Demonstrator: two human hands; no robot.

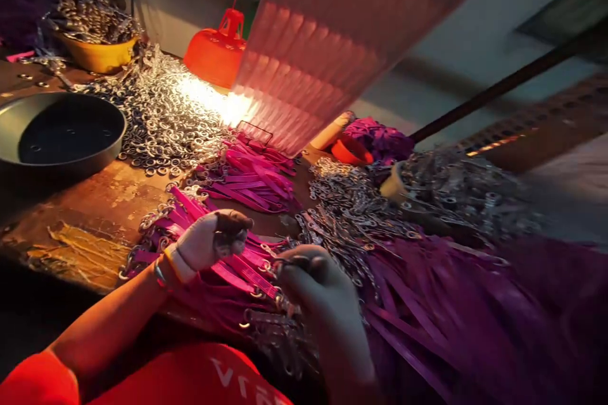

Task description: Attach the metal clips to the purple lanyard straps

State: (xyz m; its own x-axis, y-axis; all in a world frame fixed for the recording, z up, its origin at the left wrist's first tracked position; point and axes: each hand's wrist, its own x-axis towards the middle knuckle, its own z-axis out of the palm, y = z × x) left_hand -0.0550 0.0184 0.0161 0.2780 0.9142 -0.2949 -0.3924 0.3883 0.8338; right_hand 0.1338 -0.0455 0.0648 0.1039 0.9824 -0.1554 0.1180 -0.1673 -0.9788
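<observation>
My left hand point(209, 243), in what looks like a pale glove with dark fingertips, is closed with its fingers curled in; whatever they hold is hidden. To its right, my right hand point(320, 281) pinches a small silver metal clasp point(268, 252) between thumb and fingers. Beneath both hands lies a pile of bright pink straps point(232, 275) with metal rings at their ends. Silver metal hooks point(342, 215) are heaped just beyond my right hand. Purple straps point(413, 304) spread out to the right of it, blurred at the edge.
A lit red lamp point(216, 54) hangs over a large heap of metal rings point(161, 107). At left stand a dark round pan point(102, 152) and a yellow bowl point(102, 57) of metal parts. A translucent ribbed sheet point(323, 44) slants down from above. More pink straps point(251, 177) lie behind.
</observation>
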